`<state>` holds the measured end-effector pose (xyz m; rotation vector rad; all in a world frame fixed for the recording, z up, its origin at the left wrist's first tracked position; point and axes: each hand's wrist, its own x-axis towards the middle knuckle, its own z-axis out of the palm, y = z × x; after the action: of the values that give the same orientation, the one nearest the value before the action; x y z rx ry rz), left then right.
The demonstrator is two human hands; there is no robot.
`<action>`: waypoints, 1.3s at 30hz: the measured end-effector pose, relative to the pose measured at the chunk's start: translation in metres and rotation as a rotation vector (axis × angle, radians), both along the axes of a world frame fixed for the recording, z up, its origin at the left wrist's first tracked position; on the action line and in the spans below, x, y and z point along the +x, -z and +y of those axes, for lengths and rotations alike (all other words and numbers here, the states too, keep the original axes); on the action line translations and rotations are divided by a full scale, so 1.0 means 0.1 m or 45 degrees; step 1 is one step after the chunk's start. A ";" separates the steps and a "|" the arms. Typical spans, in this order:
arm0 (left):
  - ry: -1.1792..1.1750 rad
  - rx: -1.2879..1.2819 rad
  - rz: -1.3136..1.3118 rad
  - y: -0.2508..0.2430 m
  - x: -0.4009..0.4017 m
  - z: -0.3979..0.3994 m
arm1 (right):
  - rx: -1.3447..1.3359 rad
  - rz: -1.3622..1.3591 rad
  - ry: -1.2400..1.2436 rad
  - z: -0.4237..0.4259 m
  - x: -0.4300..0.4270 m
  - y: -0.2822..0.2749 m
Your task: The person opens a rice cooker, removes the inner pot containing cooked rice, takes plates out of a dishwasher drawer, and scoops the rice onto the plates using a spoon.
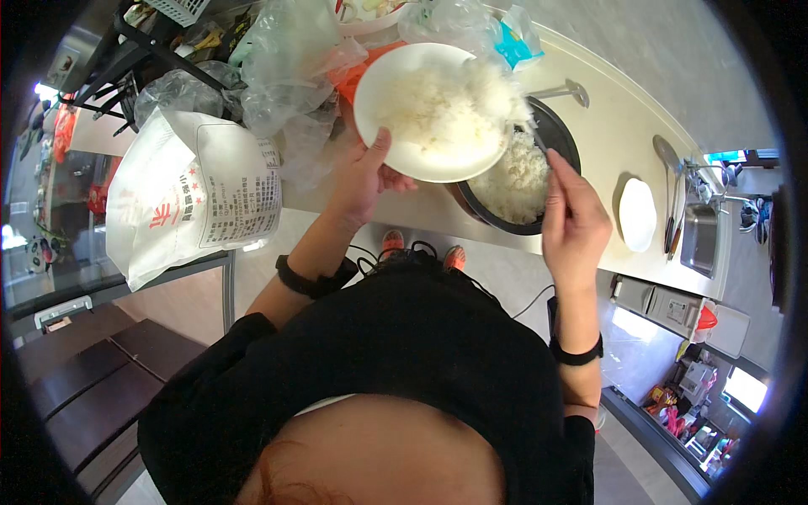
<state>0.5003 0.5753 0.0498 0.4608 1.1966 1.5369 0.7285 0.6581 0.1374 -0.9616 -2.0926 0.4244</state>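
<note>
A round white plate [404,69] with cooked rice [435,120] on it is held by its near left rim in my left hand [369,173], thumb on top. My right hand [577,221] grips the handle of a serving utensil [538,137], whose head is hidden under a clump of rice at the plate's right edge. Below and to the right of the plate stands a dark round pot [565,136] with more white rice [521,177] inside. The plate overlaps part of the pot's opening.
A ladle [577,93] lies behind the pot on the counter [603,151]. To the right are a white dish [637,214], long-handled utensils [668,154] and a metal sink [699,240]. Clear plastic bags [284,69], a bowl [372,24] and a large white sack [196,183] stand at the left.
</note>
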 end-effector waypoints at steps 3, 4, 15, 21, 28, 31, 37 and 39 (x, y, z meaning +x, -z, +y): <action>0.077 0.040 -0.044 -0.04 0.09 0.05 | 0.361 -0.306 -0.044 -0.01 0.00 0.05; 0.117 0.068 -0.041 -0.05 0.11 0.06 | 0.443 -0.309 -0.017 -0.03 -0.02 0.07; 0.218 -0.013 -0.051 -0.01 0.11 0.06 | 0.363 -0.208 0.012 -0.09 0.00 0.15; 0.199 -0.027 -0.015 -0.05 0.09 0.01 | 0.133 -0.092 0.020 -0.12 -0.07 0.11; 0.222 0.005 -0.091 0.07 0.05 -0.06 | 0.133 -0.090 0.020 -0.15 -0.12 0.06; 0.148 -0.025 -0.085 0.05 0.08 -0.09 | -0.015 0.142 -0.057 -0.12 -0.15 0.10; -0.014 -0.091 -0.013 0.04 -0.07 -0.20 | -0.453 -0.038 0.259 0.06 0.12 -0.05; -0.034 -0.093 0.037 0.09 -0.15 -0.27 | -0.390 -0.341 0.297 0.16 0.24 0.03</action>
<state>0.4853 0.5486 0.0403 0.4215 1.2811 1.5084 0.7525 0.6746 0.1346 -1.4964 -2.1529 0.5281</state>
